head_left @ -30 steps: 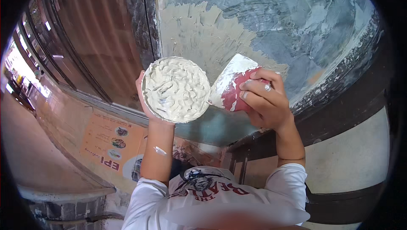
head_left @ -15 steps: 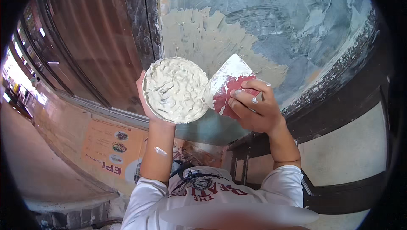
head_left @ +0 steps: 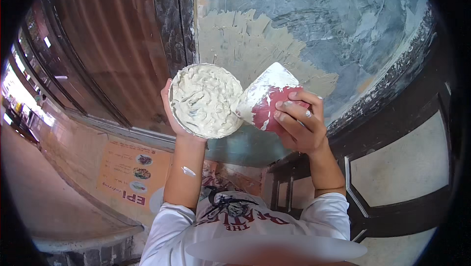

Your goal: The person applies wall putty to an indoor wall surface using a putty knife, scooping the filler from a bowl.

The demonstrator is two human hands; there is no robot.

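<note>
My left hand (head_left: 172, 114) grips a round tub from its left side and underneath; most of those fingers are hidden by it. Thick off-white filler paste (head_left: 206, 100) fills the tub (head_left: 174, 121) in rough peaks. In my right hand (head_left: 304, 123) is a wide red putty knife (head_left: 267, 111), its metal edge smeared with paste. One corner of the blade meets the tub's right rim. Beyond both hands stands a blue-grey wall (head_left: 314, 15), with a fresh beige patch of paste (head_left: 255, 45) spread over its lower left part.
A dark wooden frame (head_left: 174, 25) borders the wall on the left, beside brown panelling (head_left: 113, 35). To the right runs dark trim with pale panels (head_left: 402, 163). An orange printed poster (head_left: 130, 175) is at lower left, near a pale ledge (head_left: 88, 239).
My view has shifted slightly, so the wall and frame appear further right. Tub and putty knife stay close together, the blade still at the tub's rim.
</note>
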